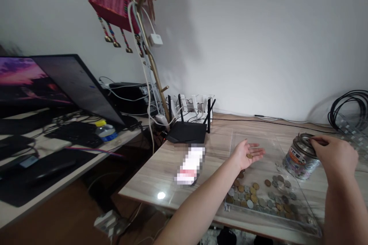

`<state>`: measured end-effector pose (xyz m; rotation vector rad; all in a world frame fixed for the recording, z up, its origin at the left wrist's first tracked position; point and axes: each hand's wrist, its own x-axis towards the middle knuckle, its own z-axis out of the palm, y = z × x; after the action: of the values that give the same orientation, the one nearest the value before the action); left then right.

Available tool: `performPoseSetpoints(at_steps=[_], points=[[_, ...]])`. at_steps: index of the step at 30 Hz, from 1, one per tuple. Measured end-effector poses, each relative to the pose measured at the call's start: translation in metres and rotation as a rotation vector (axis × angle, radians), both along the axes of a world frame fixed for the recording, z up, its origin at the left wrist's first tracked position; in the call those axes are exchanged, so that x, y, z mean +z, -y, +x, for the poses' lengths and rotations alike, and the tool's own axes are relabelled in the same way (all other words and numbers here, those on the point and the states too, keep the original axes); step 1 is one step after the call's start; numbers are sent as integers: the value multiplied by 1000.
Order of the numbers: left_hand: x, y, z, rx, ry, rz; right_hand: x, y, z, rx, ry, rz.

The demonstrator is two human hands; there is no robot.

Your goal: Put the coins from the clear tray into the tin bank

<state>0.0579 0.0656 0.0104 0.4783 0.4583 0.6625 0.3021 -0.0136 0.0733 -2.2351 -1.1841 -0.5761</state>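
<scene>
My left hand (pixel 247 155) is held palm up above the clear plastic tray, its fingers stretched out. A brass-coloured coin (pixel 249 156) lies on that palm. My right hand (pixel 336 157) is at the top of a printed metal tin (pixel 302 157), thumb and fingers closed together over the lid. What they pinch, if anything, is hidden. Many loose coins (pixel 254 198), silver and brass-coloured, lie spread in the near part of the clear plastic tray (pixel 301 226). The tin stands upright beside the tray's right side.
A phone-like blurred object (pixel 189 165) lies left of the tray. Behind it stands a black router (pixel 188 132) with upright antennas. Black cable coils (pixel 349 111) sit at the far right. On the left desk are monitors (pixel 77 88) and a yellow-capped bottle (pixel 105 130).
</scene>
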Motion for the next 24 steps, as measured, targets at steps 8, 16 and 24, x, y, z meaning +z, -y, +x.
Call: performPoseSetpoints(at_steps=[8, 16, 24], points=[[9, 3, -6, -19, 147, 79, -6, -7, -103, 1015, -34, -143], [17, 14, -3, -140, 178, 227, -6, -7, -102, 893, -55, -149], [15, 11, -2, 20, -122, 452, 14, 7, 23, 37, -179, -278]])
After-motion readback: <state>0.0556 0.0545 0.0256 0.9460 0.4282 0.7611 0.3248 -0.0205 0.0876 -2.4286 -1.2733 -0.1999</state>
